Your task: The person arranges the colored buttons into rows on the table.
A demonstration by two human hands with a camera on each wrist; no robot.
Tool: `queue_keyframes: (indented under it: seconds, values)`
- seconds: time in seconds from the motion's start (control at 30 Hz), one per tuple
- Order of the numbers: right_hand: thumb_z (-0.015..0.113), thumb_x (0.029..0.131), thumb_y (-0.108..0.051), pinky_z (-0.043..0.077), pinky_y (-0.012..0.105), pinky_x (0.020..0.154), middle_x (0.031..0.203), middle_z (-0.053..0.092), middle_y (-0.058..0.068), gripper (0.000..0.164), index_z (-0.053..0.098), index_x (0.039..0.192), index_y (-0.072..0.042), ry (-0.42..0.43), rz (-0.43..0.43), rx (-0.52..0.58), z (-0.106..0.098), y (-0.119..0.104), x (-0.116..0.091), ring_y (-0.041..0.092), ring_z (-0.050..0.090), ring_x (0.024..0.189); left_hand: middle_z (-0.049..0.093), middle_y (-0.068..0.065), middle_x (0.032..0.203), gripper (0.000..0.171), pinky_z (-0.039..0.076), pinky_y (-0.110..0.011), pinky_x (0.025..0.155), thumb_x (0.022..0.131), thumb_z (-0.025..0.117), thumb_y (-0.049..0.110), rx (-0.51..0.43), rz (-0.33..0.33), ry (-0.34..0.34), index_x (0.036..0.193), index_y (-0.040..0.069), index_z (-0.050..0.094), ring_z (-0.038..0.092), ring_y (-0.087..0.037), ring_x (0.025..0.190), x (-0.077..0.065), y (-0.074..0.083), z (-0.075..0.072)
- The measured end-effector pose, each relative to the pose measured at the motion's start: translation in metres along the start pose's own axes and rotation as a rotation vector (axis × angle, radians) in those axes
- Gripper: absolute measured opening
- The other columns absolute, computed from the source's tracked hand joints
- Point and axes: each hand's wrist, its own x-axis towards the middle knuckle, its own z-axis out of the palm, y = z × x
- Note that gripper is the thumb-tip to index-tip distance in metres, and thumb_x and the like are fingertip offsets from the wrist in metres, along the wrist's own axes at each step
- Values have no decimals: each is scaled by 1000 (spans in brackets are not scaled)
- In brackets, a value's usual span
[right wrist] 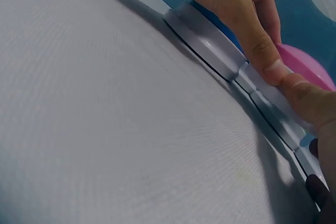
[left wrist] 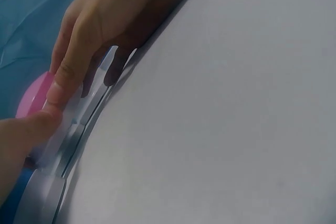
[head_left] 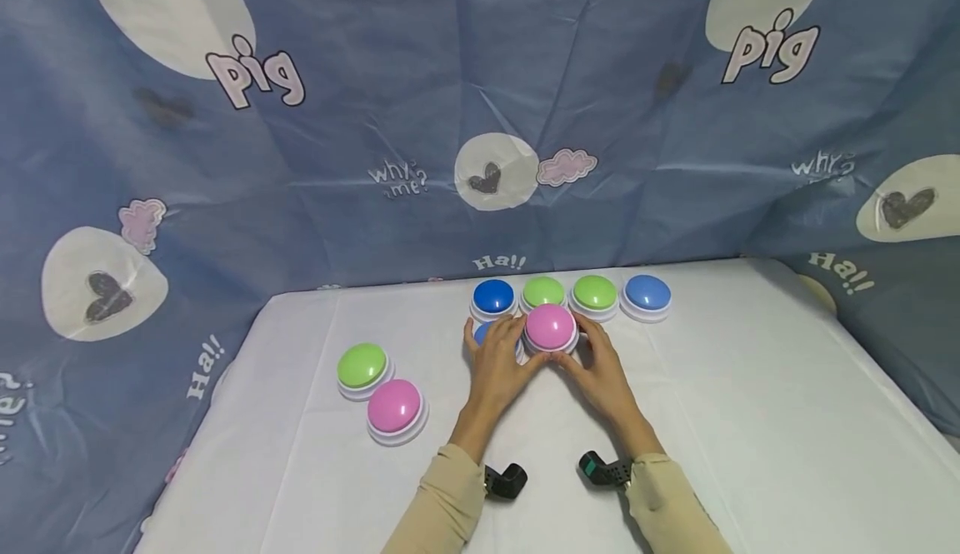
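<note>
Both hands hold a pink dome button with a white base. My left hand grips its left side and my right hand its right side, thumbs meeting at the near edge. In the right wrist view, the pink dome shows above the thumbs and white bases lie below; how far it is raised, I cannot tell. Partly hidden under my left hand is a blue button. Just behind stand another blue button, two green buttons and a lighter blue button.
On the left of the white-covered table, a green button and a second pink button stand together. A blue printed cloth hangs behind the table. Black wrist devices sit at both sleeves.
</note>
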Motion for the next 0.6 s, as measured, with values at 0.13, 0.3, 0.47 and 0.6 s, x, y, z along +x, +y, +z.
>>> queue_keyframes:
  seconds: [0.13,0.3,0.47,0.6]
  values:
    - [74,81,-26,29,51,112,141,45,13,74,37,143,-11,-10,11,-34,-1,-2,0,30,42,130,67,-2,120,69,14,-64,110,69,77,51,0,-3,9,124,13,62,53,-21,124,-1,3,1]
    - [75,80,-23,27,53,113,140,45,17,74,38,142,-6,-10,6,-60,-3,-3,-1,34,40,132,68,-2,119,67,14,-64,110,69,77,53,15,-21,2,123,14,63,53,-20,125,-1,6,1]
    - [75,80,-23,28,53,112,138,47,19,73,39,141,-3,1,2,-90,-3,-5,-2,36,40,130,68,-1,117,65,13,-63,110,71,73,57,24,-24,-10,121,16,63,53,-20,124,-3,7,1]
    - [74,80,-29,29,52,112,138,47,17,75,39,142,-4,-6,13,-127,-3,-6,-2,35,40,131,68,-1,117,64,14,-62,110,72,72,56,13,-18,-5,121,16,63,53,-20,124,-3,7,-1]
